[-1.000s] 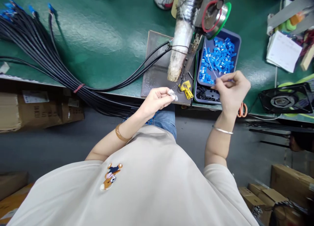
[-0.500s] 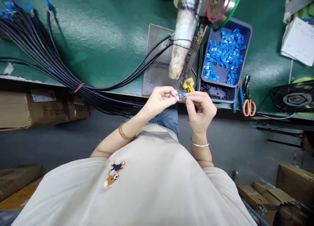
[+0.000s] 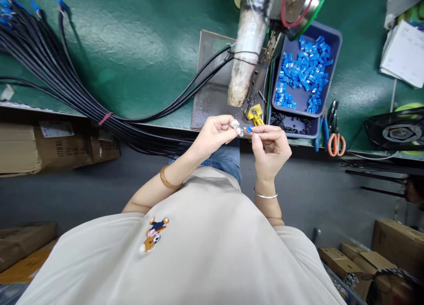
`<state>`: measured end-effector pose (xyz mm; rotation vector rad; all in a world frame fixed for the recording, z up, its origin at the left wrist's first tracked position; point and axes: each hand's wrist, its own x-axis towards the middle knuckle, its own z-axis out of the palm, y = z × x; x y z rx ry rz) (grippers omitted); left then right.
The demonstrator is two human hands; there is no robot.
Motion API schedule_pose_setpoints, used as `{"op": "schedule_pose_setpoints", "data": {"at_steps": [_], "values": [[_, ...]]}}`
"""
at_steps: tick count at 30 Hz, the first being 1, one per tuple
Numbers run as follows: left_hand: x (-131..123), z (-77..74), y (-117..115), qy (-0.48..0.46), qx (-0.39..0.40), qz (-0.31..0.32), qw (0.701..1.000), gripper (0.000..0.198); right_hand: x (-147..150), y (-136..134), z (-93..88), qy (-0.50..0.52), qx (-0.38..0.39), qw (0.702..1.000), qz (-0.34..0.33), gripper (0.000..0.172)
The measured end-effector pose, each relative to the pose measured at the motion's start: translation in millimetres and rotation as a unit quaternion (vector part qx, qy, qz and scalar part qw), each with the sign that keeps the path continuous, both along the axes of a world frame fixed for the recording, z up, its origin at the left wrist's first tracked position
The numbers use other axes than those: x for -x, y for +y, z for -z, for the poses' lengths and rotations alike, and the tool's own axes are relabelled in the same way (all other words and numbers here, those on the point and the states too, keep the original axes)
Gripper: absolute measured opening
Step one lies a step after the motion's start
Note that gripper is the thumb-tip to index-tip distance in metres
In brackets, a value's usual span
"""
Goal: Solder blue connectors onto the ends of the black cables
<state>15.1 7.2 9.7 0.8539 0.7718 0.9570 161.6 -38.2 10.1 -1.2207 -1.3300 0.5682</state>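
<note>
My left hand [image 3: 219, 131] is closed, pinching a small crumpled white piece [image 3: 235, 125] whose kind I cannot make out. Facing it, my right hand [image 3: 272, 146] is closed with a small blue connector [image 3: 249, 129] between thumb and fingertips. The two pieces are close together in front of the bench edge; whether they touch is too small to tell. Just beyond my fingers is a yellow tool [image 3: 255, 114]. A foil-and-white wrapped tube [image 3: 239, 75] points down over the dark board [image 3: 212, 90].
A grey-blue tray [image 3: 335, 70] holds many blue connectors, with small black parts [image 3: 289, 121] below it. Orange-handled scissors [image 3: 336, 145] and blue-handled pliers [image 3: 326, 130] lie to the right, near a black fan [image 3: 395, 131]. Black cables [image 3: 82, 95] bundle at left above a cardboard box [image 3: 66, 148].
My right hand has shifted very slightly, its wrist moving a little left. Both hands keep hold of their small pieces.
</note>
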Motion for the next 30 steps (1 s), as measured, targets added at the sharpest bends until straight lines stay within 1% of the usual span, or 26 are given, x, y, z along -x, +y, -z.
{"op": "schedule_pose_setpoints", "data": {"at_steps": [5, 10, 13, 16, 18, 22, 25, 30], "values": [[-1.1, 3.3, -0.5, -0.002, -0.010, -0.007, 1.000, 0.021, 6.0, -2.0, 4.7, 0.047, 0.016, 0.999, 0.002, 0.005], [-2.2, 2.7, -1.7, 0.011, -0.019, -0.012, 1.000, 0.022, 8.2, -1.7, 7.1, 0.058, 0.025, 0.998, 0.013, 0.006], [-2.6, 2.9, -2.2, 0.013, -0.020, -0.018, 1.000, 0.023, 7.4, -0.2, 8.1, 0.080, 0.036, 0.996, 0.004, 0.007], [-3.3, 4.2, -2.5, 0.002, -0.025, -0.031, 0.999, 0.019, 6.2, 1.0, 8.1, 0.106, 0.037, 0.994, -0.005, 0.008], [-4.0, 5.2, -2.4, -0.005, -0.030, -0.039, 0.999, 0.016, 5.6, 0.9, 7.4, 0.104, 0.026, 0.994, 0.004, 0.008], [-4.7, 5.7, -2.1, -0.010, -0.028, -0.045, 0.999, 0.015, 5.4, -0.9, 5.2, 0.069, 0.009, 0.997, 0.019, 0.006], [-4.8, 4.8, -2.3, -0.003, -0.023, -0.045, 0.999, 0.015, 6.1, -2.1, 4.5, 0.051, 0.010, 0.999, 0.010, 0.006], [-4.3, 2.0, -2.7, 0.011, -0.023, -0.040, 0.999, 0.015, 6.2, -1.6, 5.2, 0.060, 0.016, 0.998, -0.001, 0.006]]}}
